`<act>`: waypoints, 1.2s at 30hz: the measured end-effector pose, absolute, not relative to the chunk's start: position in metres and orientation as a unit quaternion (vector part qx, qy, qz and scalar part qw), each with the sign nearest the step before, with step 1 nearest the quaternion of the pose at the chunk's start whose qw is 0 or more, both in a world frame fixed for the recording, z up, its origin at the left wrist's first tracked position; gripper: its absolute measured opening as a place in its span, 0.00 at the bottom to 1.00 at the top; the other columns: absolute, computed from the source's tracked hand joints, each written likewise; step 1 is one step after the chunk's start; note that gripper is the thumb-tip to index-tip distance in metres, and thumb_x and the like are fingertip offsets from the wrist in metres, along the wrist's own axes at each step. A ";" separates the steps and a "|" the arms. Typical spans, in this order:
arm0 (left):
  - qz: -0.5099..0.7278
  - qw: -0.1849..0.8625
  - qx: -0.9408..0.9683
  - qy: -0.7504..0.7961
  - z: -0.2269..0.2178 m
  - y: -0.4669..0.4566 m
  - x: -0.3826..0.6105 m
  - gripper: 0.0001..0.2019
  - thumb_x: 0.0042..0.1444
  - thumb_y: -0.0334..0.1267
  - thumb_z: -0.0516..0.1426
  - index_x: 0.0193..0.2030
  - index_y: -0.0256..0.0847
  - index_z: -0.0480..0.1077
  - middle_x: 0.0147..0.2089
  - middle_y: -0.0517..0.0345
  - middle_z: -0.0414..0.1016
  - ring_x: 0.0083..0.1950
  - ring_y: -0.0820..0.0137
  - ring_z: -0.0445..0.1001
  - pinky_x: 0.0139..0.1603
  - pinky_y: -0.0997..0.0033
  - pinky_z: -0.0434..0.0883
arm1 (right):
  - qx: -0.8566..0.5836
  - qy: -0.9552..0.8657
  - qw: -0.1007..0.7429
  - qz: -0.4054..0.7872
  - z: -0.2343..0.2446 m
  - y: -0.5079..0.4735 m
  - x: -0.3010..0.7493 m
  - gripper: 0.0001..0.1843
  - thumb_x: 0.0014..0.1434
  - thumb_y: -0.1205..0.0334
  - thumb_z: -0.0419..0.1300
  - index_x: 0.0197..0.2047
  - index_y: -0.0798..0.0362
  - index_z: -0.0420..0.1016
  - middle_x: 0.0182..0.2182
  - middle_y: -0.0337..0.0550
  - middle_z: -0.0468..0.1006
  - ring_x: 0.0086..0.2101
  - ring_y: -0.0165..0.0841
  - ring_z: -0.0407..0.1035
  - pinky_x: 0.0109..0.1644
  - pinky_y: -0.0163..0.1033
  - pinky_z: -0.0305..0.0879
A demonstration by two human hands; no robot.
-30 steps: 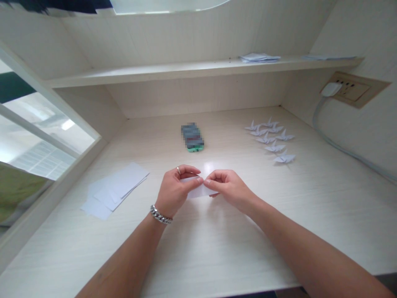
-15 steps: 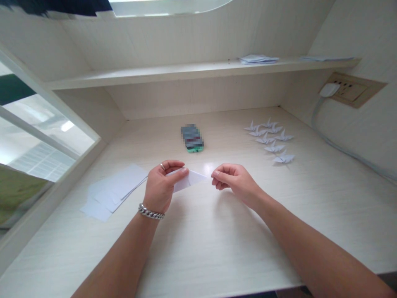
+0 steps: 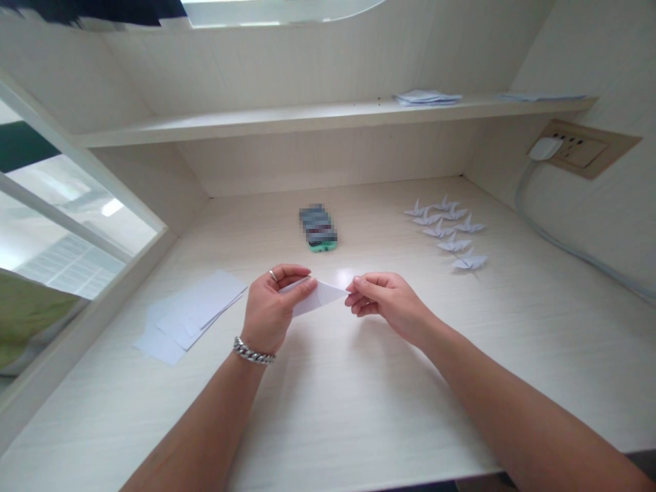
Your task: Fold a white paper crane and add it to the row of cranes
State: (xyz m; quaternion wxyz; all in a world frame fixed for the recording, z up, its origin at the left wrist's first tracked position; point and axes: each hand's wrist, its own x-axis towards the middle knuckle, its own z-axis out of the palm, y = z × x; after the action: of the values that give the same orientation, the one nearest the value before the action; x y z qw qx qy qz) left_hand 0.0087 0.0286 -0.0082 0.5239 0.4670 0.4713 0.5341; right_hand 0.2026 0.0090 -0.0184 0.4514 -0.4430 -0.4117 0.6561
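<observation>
A folded piece of white paper (image 3: 318, 297) is held just above the pale wooden desk (image 3: 359, 396). My left hand (image 3: 269, 307), with a ring and a chain bracelet, pinches its left end between thumb and fingers. My right hand (image 3: 384, 301) pinches the pointed right tip of the same paper. Both hands are closed on it near the desk's middle.
A loose pile of white sheets (image 3: 189, 314) lies left of my hands. Several folded paper cranes (image 3: 451, 229) sit at the back right. A blurred phone (image 3: 318, 227) lies at the back centre. A shelf (image 3: 307, 116) holds more papers (image 3: 428, 98). A wall socket with plug and cable (image 3: 546, 147) is at right.
My hands, touching over the paper a second ago, have drawn apart and risen slightly. The paper now stretches between them, and my right fingertips have closed on its tip.
</observation>
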 end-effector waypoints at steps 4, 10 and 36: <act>0.521 0.519 0.482 0.476 -0.010 0.027 0.011 0.16 0.36 0.37 0.71 0.33 0.36 0.75 0.31 0.57 0.78 0.30 0.71 0.74 0.31 0.74 0.70 | -0.448 -0.439 0.427 0.651 -0.022 0.007 0.197 0.23 0.49 0.43 0.65 0.30 0.58 0.78 0.28 0.48 0.80 0.25 0.28 0.71 0.32 0.35 0.68; 0.509 0.524 0.489 0.476 -0.011 0.025 0.014 0.15 0.38 0.37 0.71 0.32 0.37 0.75 0.31 0.57 0.78 0.31 0.72 0.75 0.31 0.75 0.71 | -0.439 -0.498 0.436 0.608 -0.032 0.007 0.195 0.19 0.50 0.47 0.67 0.30 0.57 0.81 0.25 0.46 0.80 0.25 0.30 0.73 0.32 0.37 0.71; 0.453 0.505 0.549 0.488 -0.009 0.018 0.022 0.12 0.40 0.36 0.69 0.32 0.37 0.75 0.32 0.53 0.80 0.34 0.67 0.78 0.33 0.73 0.73 | -0.469 -0.597 0.430 0.488 -0.025 0.002 0.192 0.09 0.56 0.59 0.60 0.30 0.55 0.77 0.25 0.42 0.77 0.27 0.31 0.70 0.32 0.36 0.64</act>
State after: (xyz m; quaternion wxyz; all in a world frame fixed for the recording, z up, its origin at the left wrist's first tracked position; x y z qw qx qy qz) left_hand 0.0217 0.0179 -0.0089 0.5048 0.5489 0.4882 0.4534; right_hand 0.1922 0.0023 -0.0255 0.4300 -0.4692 -0.5973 0.4880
